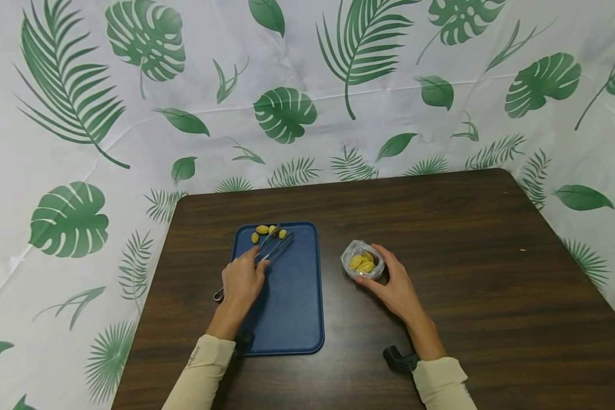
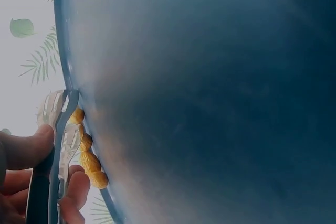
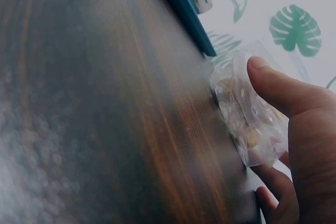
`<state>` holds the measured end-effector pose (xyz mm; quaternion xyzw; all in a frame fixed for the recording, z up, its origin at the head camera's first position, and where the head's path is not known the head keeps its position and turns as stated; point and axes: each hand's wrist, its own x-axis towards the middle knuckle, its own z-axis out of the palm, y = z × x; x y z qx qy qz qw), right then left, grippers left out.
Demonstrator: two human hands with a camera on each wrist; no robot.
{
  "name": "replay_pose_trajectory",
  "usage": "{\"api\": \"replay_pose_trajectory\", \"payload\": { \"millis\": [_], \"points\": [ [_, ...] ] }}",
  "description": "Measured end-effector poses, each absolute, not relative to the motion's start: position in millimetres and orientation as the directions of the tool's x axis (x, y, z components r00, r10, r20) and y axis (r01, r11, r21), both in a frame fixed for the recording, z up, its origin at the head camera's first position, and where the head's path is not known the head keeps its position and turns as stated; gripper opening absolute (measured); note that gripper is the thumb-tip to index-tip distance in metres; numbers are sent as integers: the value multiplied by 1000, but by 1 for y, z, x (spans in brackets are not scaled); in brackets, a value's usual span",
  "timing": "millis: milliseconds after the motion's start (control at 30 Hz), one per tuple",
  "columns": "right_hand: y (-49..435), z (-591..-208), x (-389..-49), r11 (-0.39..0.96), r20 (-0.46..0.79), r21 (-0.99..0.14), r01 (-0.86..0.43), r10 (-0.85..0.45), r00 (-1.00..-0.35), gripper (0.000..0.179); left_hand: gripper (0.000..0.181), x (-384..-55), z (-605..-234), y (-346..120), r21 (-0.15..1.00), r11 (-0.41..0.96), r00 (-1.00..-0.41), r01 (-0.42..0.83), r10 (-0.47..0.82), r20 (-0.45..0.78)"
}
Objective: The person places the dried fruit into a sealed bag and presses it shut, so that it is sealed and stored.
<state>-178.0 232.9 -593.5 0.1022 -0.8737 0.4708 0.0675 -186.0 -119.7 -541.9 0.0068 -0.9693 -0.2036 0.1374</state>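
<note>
My left hand (image 1: 242, 279) grips a pair of metal tongs (image 1: 281, 245) over the left side of a blue tray (image 1: 292, 310). The tongs' two arms stand apart, their tips by several yellow-brown, rough-skinned oval pieces (image 1: 262, 229) that look like nuts in the shell. These lie along the tray's far edge; the left wrist view shows the pieces (image 2: 90, 160) just beyond the tongs. Right of the tray, my right hand (image 1: 397, 287) holds a clear plastic bag (image 1: 347, 259) between thumb and fingers. Inside its open mouth sit more yellow pieces (image 1: 362, 263).
A dark wood-grain table (image 1: 471, 273) carries the tray and bag. Behind and beside it hangs a white cloth (image 1: 215, 148) printed with green leaves. A tiny pale scrap (image 1: 523, 249) lies on the table's right side. Black straps circle the wrists.
</note>
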Motion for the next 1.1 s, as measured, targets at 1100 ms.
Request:
{"api": "replay_pose_trajectory", "payload": {
  "millis": [1100],
  "points": [
    [234,-597,-179,548,213,-799,-245,-123,-969,85,28,-176,-527,-118,443,892,-947,89,-62,316]
  ]
}}
